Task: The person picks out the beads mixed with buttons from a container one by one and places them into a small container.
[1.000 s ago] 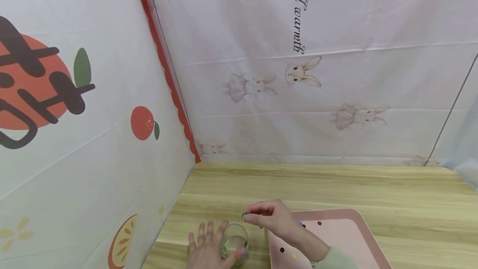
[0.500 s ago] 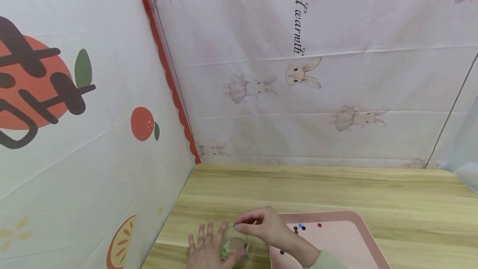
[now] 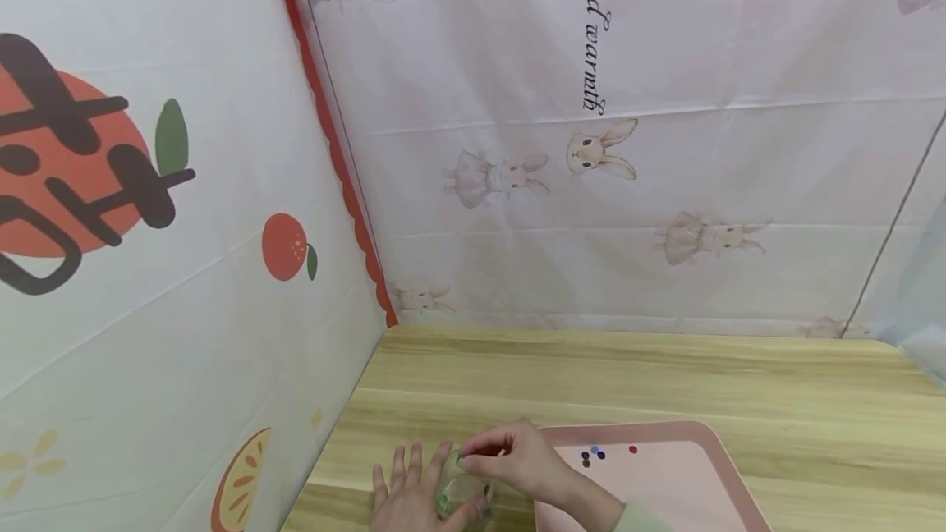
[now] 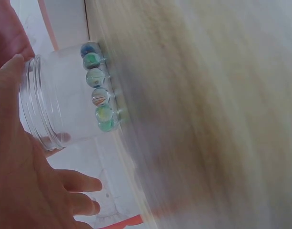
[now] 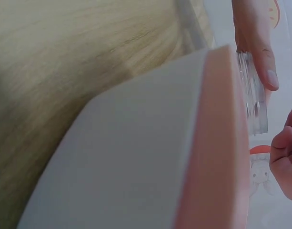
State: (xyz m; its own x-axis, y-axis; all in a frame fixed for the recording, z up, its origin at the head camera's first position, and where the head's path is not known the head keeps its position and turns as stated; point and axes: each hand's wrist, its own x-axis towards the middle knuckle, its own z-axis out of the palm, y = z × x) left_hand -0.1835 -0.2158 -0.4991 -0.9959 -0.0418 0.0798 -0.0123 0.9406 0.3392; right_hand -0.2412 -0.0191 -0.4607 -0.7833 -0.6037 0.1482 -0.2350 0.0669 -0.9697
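A clear screw-necked jar (image 4: 69, 95) stands upright on the table, with several glass marbles (image 4: 95, 77) across its bottom. My left hand (image 3: 415, 503) holds the jar near its mouth, thumb on one side and index finger on the other; the remaining fingers are spread. Over the jar's mouth, my right hand (image 3: 521, 462) pinches a green marble (image 3: 460, 460) between thumb and fingertips. In the right wrist view the right hand's fingers (image 5: 286, 150) show beside the jar's rim, and the marble is out of sight there.
To the right of the jar lies a pink tray (image 3: 683, 483). Several small round pieces, among them a red one (image 3: 633, 450) and a dark blue one (image 3: 602, 456), are in it. A printed curtain (image 3: 310, 401) hangs along the left, another behind the wooden table (image 3: 628, 376).
My right hand has moved left and down with the green marble, from beside the tray's corner to over the jar's mouth. My left hand has kept its hold on the jar.
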